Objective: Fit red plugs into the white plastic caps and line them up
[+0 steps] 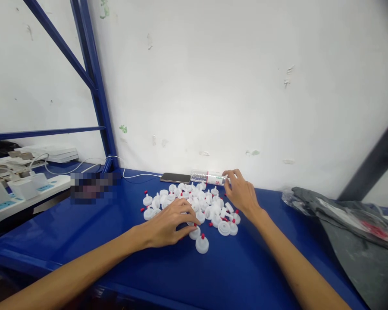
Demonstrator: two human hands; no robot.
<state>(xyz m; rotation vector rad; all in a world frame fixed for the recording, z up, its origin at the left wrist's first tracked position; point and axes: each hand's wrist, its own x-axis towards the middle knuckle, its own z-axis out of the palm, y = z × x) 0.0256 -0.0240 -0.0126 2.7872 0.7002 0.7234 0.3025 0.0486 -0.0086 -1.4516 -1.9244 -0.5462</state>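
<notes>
A pile of white plastic nozzle caps, some with small red tips, lies on the blue table. My left hand reaches over the near left of the pile. Its thumb and forefinger close at the red tip of one white cap. Just in front of it, another red-tipped cap stands upright, apart from the pile. My right hand is at the pile's far right, fingers bent and apart, with nothing seen in them. Its fingertips are by the end of a clear plastic bottle lying on its side.
A phone on a white cable lies against the wall. On the left are power strips with plugged-in chargers and a blue metal frame post. Dark grey fabric with clear plastic wrapping covers the table's right side.
</notes>
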